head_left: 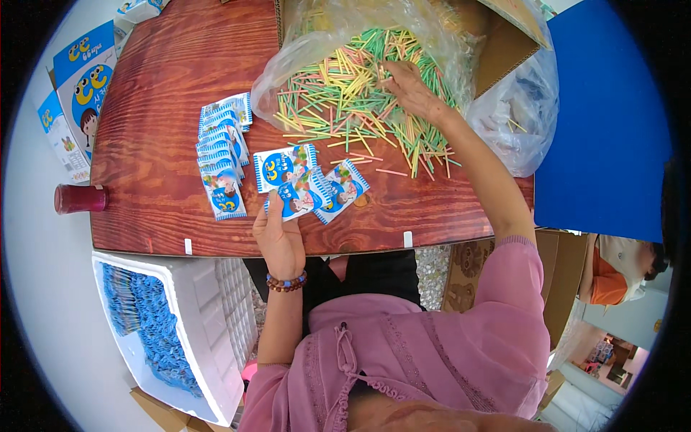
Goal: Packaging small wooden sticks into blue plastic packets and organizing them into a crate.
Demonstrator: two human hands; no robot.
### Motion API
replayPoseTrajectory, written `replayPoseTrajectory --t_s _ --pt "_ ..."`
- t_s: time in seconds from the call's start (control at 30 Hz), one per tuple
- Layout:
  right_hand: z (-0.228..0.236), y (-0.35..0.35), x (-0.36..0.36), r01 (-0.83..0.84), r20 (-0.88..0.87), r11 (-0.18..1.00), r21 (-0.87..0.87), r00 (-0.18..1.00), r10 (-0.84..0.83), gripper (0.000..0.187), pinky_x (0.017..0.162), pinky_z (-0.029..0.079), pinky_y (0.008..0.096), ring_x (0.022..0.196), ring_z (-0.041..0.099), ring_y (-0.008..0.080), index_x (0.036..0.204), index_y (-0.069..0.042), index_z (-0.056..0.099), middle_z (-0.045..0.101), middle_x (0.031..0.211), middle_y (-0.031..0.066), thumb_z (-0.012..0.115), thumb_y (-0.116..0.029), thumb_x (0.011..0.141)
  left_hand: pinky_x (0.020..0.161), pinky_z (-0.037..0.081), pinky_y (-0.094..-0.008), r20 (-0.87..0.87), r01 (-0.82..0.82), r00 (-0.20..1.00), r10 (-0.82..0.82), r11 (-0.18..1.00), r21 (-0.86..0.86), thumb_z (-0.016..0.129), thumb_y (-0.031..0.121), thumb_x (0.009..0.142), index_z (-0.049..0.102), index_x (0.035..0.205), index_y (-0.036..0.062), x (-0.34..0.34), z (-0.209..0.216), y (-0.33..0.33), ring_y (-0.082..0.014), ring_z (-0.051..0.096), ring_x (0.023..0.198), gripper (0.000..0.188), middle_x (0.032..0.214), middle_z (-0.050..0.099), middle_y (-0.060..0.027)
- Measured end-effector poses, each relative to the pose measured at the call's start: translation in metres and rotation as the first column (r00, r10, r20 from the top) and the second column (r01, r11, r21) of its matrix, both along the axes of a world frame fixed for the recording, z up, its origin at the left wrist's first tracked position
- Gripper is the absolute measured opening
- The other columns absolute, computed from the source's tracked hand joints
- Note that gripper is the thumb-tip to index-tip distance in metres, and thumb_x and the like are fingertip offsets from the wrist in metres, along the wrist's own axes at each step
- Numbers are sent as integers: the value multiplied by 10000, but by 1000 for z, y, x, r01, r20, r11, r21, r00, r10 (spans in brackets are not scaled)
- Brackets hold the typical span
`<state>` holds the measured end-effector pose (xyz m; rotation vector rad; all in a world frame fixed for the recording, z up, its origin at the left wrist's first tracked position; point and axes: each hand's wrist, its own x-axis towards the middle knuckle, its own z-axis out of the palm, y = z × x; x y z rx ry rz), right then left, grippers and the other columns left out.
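My left hand [279,241] is at the table's front edge, thumb and fingers closed on a small blue-and-white packet [301,196]. Two similar packets, one flat behind it [277,164] and one slanted to its right [347,189], lie against it. Farther left, an overlapping row of packets [219,155] rests on the wood. My right hand [412,90] reaches into a heap of thin yellow, green and pink sticks [338,83], its fingers bent and pinched at some of them. The fingertips are partly lost among the sticks.
A clear plastic bag [268,83] and cardboard box [507,61] surround the heap on the wooden table [162,86]. A red jar [80,199] lies at the left edge. Below stands a white foam box [173,270] of blue packets. Another person [612,270] is at far right.
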<state>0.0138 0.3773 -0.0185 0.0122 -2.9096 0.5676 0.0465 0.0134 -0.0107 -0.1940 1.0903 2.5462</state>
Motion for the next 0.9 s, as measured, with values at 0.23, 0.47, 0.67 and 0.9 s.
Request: replayPoseTrajectory --t_s 0.23,0.47,0.67,0.9 --pt "-5 -11 0 250 -9 954 -167 967 -255 270 1056 320 398 1183 477 269 1179 -34 541 598 1116 126 483 -200 974 896 493 -336 -8 -22 1000 22 1000 -13 549 129 971 629 1081 -20 2 1 -2 -149 618 999 201 1096 655 -77" --pt "16 -61 19 -42 -174 520 -853 962 -209 209 1044 349 374 1136 532 193 1071 -39 545 615 1121 109 453 -211 997 867 503 -341 5 -34 999 34 999 16 550 159 976 637 1062 -8 3 2 -5 -148 634 953 208 1064 670 -76" --pt "-16 -90 37 142 -199 953 -269 959 -200 307 1121 216 428 1129 530 283 1142 -35 500 650 1069 114 406 -300 1017 811 501 -319 5 16 1000 -17 996 91 558 228 977 652 1016 31 1 -4 -9 -144 645 929 222 1018 688 -53" --pt "-12 -89 40 178 -117 918 -354 965 -233 373 1108 174 473 1135 475 331 1142 -35 562 603 1172 151 364 -329 1023 795 493 -316 36 8 999 -11 995 99 561 251 976 662 971 51 4 10 -2 -136 641 901 224 997 687 -39"
